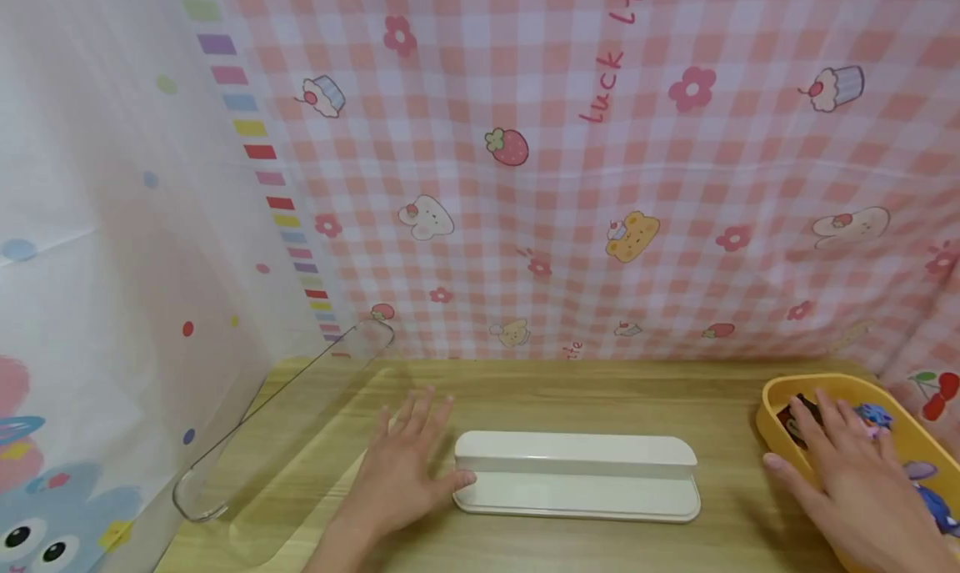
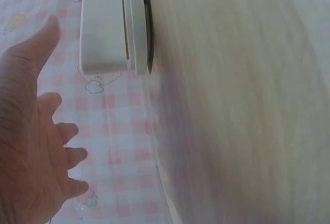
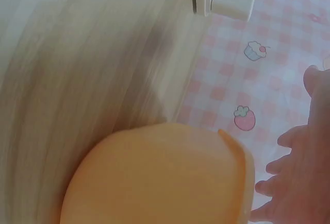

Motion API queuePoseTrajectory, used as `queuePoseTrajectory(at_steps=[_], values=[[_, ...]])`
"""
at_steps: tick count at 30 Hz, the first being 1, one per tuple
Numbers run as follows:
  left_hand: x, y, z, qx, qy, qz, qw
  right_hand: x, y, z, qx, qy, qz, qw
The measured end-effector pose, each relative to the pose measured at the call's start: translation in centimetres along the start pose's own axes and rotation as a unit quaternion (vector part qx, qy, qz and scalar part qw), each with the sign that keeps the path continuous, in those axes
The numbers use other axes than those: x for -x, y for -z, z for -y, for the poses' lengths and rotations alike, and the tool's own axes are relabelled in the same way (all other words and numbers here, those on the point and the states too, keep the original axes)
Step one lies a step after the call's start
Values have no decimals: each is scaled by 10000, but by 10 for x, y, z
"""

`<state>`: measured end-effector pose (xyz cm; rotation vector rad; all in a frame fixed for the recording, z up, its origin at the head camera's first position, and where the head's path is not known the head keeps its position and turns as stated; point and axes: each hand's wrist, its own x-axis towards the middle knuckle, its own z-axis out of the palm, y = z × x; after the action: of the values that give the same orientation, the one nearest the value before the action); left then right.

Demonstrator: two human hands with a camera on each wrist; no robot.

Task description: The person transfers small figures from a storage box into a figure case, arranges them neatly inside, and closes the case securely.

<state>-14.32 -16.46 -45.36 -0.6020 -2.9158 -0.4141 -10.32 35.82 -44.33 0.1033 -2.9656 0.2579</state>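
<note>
A long white stepped base (image 1: 576, 490) lies on the wooden table. My left hand (image 1: 401, 469) is at its left end with fingers spread, holding nothing. Its thumb overlaps the base's edge in the head view, but the left wrist view shows a gap between the hand and the white base (image 2: 105, 28). On the right, my right hand (image 1: 862, 481) hovers at a yellow tray (image 1: 806, 383) of small toys, fingers extended and gripping nothing. In the right wrist view the yellow tray's side (image 3: 154, 177) fills the lower middle, and the fingers appear beyond its rim.
A clear plastic cover (image 1: 300, 448) stands at the left of the table (image 1: 525, 389). Blue and purple figures (image 1: 933, 506) and a dark brown item (image 1: 797, 423) lie in the tray. A pink checked cloth (image 1: 480, 248) hangs behind, a white printed one (image 1: 112, 248) at left.
</note>
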Motion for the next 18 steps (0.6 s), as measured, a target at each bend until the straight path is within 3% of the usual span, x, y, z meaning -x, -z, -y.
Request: queuePoseTrajectory(at_steps=[13, 18], values=[[-4, -6, -6, 408, -337, 215, 9984, 10, 5, -21, -259, -249, -246, 9991], [-5, -7, -7, 409, -514, 157, 9977, 14, 5, -23, -321, -393, -498, 9975]])
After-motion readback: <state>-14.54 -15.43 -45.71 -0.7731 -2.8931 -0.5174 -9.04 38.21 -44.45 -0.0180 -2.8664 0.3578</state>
